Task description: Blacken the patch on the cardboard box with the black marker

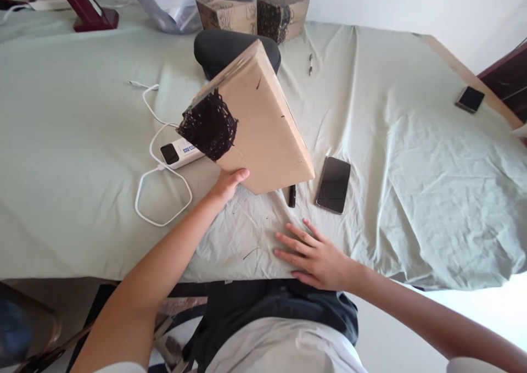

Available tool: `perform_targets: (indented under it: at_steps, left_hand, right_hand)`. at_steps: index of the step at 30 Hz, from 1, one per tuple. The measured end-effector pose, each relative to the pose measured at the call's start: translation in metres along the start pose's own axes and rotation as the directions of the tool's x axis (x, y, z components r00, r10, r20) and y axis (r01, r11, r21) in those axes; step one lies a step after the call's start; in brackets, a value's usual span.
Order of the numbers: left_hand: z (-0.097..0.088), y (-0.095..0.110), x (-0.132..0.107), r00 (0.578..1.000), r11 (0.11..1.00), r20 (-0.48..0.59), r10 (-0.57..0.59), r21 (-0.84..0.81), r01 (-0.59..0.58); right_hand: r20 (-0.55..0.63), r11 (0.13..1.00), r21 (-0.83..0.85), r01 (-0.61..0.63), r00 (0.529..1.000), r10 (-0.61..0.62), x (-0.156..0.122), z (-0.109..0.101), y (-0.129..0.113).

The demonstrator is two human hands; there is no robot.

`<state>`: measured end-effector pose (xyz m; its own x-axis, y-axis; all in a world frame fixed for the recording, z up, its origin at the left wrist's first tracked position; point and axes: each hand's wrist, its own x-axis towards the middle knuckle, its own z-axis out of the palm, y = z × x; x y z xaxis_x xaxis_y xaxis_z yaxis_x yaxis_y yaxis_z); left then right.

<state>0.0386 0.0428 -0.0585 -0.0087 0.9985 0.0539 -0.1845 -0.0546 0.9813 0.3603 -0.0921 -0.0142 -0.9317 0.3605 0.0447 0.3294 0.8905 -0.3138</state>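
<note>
A brown cardboard box (267,126) is tilted up off the cloth in my left hand (230,183). My thumb lies on its near face; the other fingers are hidden beneath it. One corner of the box carries a scribbled black patch (212,124). My right hand (315,255) rests near the table's front edge, palm down with fingers spread, and holds nothing. Between the box and that hand a black pen (292,196) shows in part. A dark-screened phone (334,184) lies just beyond my right hand.
A white power bank (181,152) with a looped white cable (138,200) lies left of the box. Behind stand a black case (218,49), two scribbled cartons (284,16) and a clear plastic bin (173,10). A small pen (310,65) and a dark square object (470,99) lie rightward.
</note>
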Motion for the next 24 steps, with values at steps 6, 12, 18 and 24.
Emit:
perform_targets:
  at_steps: [6,12,18,24]
  left_hand:
    - [-0.003,0.000,-0.002,1.000,1.000,0.009,0.008,0.027,-0.008]
    - [0.021,0.017,0.008,0.999,0.998,0.047,0.022,-0.065,-0.019]
    - [0.058,0.011,0.016,0.991,0.991,0.135,-0.019,-0.128,0.037]
    - [0.025,-0.004,0.015,0.996,1.000,0.093,-0.004,-0.017,0.006]
  right_hand:
    - [0.095,0.995,-0.016,0.099,0.991,-0.097,0.022,-0.008,-0.010]
    - [-0.246,0.861,0.481,-0.162,0.918,0.311,0.062,-0.049,0.026]
    - [-0.332,0.470,0.880,-0.074,0.612,0.718,0.104,-0.056,0.088]
    - [-0.292,0.476,0.869,-0.134,0.640,0.711,0.087,-0.040,0.105]
